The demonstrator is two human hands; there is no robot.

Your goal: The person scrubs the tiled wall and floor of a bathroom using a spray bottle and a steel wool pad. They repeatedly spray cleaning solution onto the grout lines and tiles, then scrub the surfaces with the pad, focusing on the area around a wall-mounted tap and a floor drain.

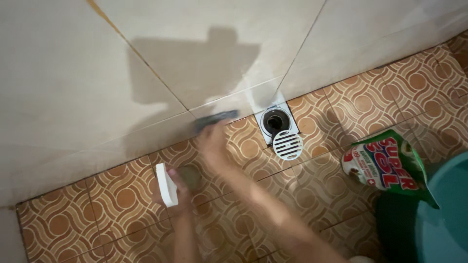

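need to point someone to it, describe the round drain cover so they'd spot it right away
Start where the pale wall meets the patterned brown floor and find the open drain hole. The drain cover lies beside it, the only slotted white disc there.

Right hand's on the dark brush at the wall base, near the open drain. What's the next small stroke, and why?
Probably draw the dark scrubbing brush in the right hand along the joint toward the open round floor drain; its round metal grate lies beside it.

The right hand [213, 142] reached forward on an outstretched forearm, fingers curled shut in a grip, blurred. The left hand [179, 187] sat behind it, nearer the body, fingers closed.
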